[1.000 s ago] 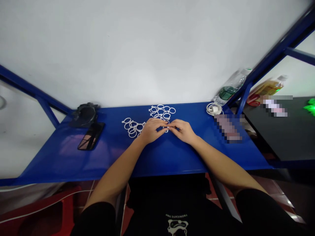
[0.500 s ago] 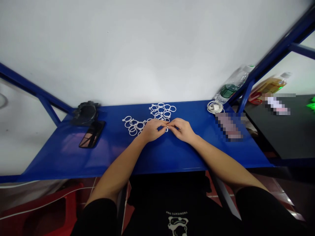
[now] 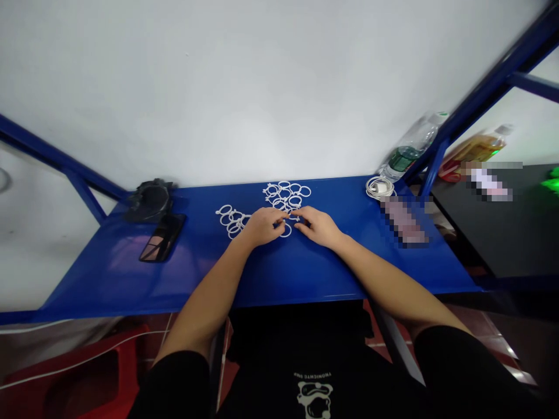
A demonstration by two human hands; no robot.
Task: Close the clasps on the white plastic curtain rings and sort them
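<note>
My left hand (image 3: 265, 226) is curled, with its thumb and index finger against a white plastic ring (image 3: 286, 231) just over the blue table. The fingers partly hide that ring. My right hand (image 3: 320, 226) faces it from the other side, thumb and index finger apart, the index fingertip close to a small white tab (image 3: 297, 219). Behind the hands lies a cluster of white plastic rings (image 3: 285, 194) with small tabs, overlapping one another. Left of my left hand is a second group of similar rings (image 3: 231, 220), partly covered by that hand.
A dark phone (image 3: 162, 238) and a black bundle (image 3: 152, 199) lie at the left of the blue tabletop (image 3: 279, 279). At the right are a coiled white cable (image 3: 379, 188), a blurred-out flat item (image 3: 404, 220) and a clear bottle (image 3: 408, 154). Blue frame bars slant up both sides.
My fingertips, pressed together before, have moved apart. A whole ring now shows between and below my hands, where only a small part showed. The view has shifted slightly.
</note>
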